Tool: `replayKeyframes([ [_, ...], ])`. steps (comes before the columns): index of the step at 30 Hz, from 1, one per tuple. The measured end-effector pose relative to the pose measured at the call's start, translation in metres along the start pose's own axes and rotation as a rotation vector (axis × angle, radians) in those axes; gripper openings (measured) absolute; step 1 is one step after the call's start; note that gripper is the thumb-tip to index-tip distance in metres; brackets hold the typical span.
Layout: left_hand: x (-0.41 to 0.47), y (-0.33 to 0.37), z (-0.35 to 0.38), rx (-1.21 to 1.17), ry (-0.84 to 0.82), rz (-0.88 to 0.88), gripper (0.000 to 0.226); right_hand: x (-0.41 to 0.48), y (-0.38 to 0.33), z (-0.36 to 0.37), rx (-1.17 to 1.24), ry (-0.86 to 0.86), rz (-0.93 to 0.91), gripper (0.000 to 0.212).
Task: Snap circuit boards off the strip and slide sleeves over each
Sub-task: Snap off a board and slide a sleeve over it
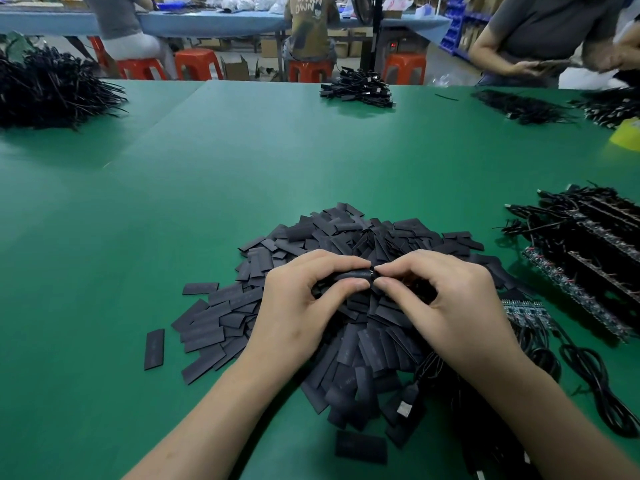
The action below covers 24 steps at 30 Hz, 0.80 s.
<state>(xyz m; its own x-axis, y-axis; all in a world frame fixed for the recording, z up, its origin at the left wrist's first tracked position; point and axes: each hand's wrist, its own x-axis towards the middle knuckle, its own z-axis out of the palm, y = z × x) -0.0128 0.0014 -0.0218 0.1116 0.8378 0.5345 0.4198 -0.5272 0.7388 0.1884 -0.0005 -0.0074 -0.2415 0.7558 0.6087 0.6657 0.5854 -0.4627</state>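
My left hand (304, 303) pinches a black sleeve (353, 274) between thumb and fingers, held above a big pile of flat black sleeves (346, 237) on the green table. My right hand (446, 299) pinches the sleeve's right end, where a small dark part shows at its mouth; whether that is a board I cannot tell. Strips of circuit boards with black cables (588, 244) lie at the right. A shorter strip of boards (526, 311) lies just right of my right hand.
Black cables (585, 372) coil beside my right forearm. Heaps of black wires sit at the far left (52, 91), far centre (360, 90) and far right (523, 105). A person (540, 39) stands at the far right corner. Bare green table (138, 237) stretches left.
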Motion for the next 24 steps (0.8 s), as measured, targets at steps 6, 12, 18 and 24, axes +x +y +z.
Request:
replayKeyframes([
  [6, 0.0, 0.002, -0.001, 0.012, 0.011, 0.022, 0.02, -0.001, 0.0, 0.002, 0.03, 0.024, -0.008, 0.011],
  [12, -0.002, 0.004, -0.001, -0.016, 0.246, -0.049, 0.028, 0.0, -0.001, 0.002, 0.047, 0.094, 0.052, 0.007],
  [18, -0.005, 0.005, 0.005, -0.086, 0.285, -0.131, 0.025, -0.001, -0.005, 0.003, 0.054, 0.123, 0.093, 0.007],
  [24, -0.008, 0.011, 0.01, -0.156, 0.277, -0.213, 0.031, -0.001, -0.01, 0.005, 0.063, 0.169, 0.114, 0.007],
])
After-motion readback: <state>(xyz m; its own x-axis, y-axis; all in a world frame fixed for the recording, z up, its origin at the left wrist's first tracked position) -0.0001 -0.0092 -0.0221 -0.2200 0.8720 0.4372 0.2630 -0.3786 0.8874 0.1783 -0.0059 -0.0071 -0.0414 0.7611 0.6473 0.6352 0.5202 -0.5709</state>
